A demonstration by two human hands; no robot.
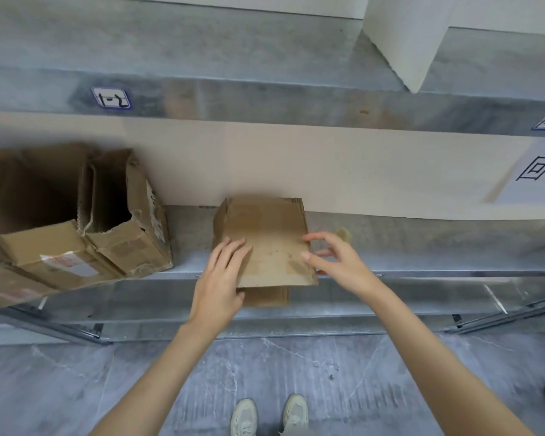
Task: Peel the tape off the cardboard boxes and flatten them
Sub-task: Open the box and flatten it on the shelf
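Small brown cardboard box [265,243]: flattening step.
Left hand [222,278] grip flat on top; right hand [337,262] grip spread, maybe touching the edge; next, press down.

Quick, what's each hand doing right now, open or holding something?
Left hand: open, fingers flat on the flattened cardboard.
Right hand: open, holding nothing, at the cardboard's right edge.

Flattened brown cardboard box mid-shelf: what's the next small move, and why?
Probably press down with the left hand and slide the flattened brown cardboard box deeper onto the grey metal shelf. Its near edge overhangs the shelf front, a flap hangs below, and its far-left corner is raised. The right hand sits at its right edge.
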